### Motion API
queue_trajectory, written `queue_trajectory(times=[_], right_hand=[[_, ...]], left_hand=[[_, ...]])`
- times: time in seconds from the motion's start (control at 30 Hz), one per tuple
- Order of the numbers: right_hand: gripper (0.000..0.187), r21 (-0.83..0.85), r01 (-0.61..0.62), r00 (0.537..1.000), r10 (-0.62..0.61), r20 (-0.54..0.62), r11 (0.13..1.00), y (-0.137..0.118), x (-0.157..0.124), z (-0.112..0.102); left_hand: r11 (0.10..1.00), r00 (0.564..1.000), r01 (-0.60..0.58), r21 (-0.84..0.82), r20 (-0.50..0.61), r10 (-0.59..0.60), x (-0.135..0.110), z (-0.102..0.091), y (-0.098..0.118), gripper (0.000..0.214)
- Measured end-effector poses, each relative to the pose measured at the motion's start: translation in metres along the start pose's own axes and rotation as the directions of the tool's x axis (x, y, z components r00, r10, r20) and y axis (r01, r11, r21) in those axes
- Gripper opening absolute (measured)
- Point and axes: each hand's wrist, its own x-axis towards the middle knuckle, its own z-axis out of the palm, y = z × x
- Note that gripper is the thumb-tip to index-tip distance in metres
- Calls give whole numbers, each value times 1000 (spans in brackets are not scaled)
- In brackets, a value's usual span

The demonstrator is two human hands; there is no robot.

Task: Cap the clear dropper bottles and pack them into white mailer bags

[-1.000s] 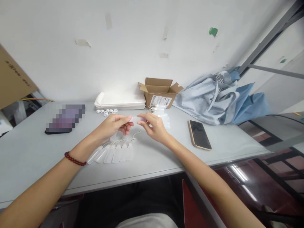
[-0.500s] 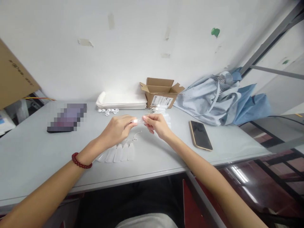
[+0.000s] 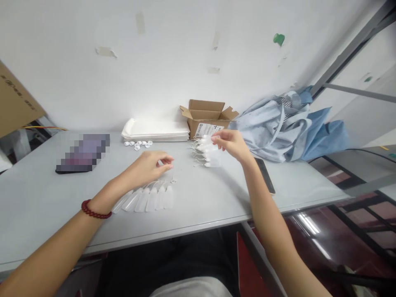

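Observation:
My left hand (image 3: pixel 151 164) hovers above the table, thumb and fingers apart, with nothing held. Just below it lies a row of flattened, frosted plastic tubes (image 3: pixel 151 199) with tapered tops and thin white strings. A loose white string end (image 3: pixel 173 180) curls near the fingertips. My right hand (image 3: pixel 230 143) is closed in a pinch at the upper right of a second group of capped frosted tubes (image 3: pixel 212 156), their strings pointing left. One frosted tube (image 3: pixel 208 140) appears to be between its fingertips, on top of that group.
Small white caps (image 3: pixel 138 144) are scattered before a stack of white sheets or pouches (image 3: pixel 157 131). An open cardboard box (image 3: pixel 206 117) stands by the wall. Blue cloth (image 3: pixel 278 132) is heaped at right. A phone (image 3: pixel 265 175) lies partly behind my right forearm; a pixelated device (image 3: pixel 83 153) is at left.
My hands have parted. The right moved right and away from me, carrying the tube to the group by the box. The left let go, and its fingers have spread.

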Motion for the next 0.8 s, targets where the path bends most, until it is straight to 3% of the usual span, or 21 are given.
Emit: queue_trajectory(times=[0.13, 0.23, 0.37, 0.53, 0.67, 0.8], right_hand=[[26, -174, -72, 997, 63, -54, 982, 21, 7, -11], [26, -245, -48, 994, 21, -111, 968, 32, 11, -7], [24, -289, 5, 975, -70, -212, 957, 40, 16, 7], [22, -331, 5, 977, -76, -201, 944, 53, 20, 23], [21, -351, 15, 975, -92, -203, 936, 62, 22, 23], [18, -449, 58, 928, -214, -305, 892, 55, 20, 21]], left_hand=[[999, 985, -38, 11, 166, 35, -2, 9, 3, 21], [997, 972, -83, 11, 223, 78, -3, 17, 2, 18], [992, 967, -128, 19, 225, 120, -2, 24, -7, 20], [990, 964, -140, 18, 229, 132, 0, 26, -9, 21], [988, 966, -147, 48, 219, 134, 0, 23, -5, 22], [994, 981, -96, 56, 175, 85, -1, 18, 1, 21]])
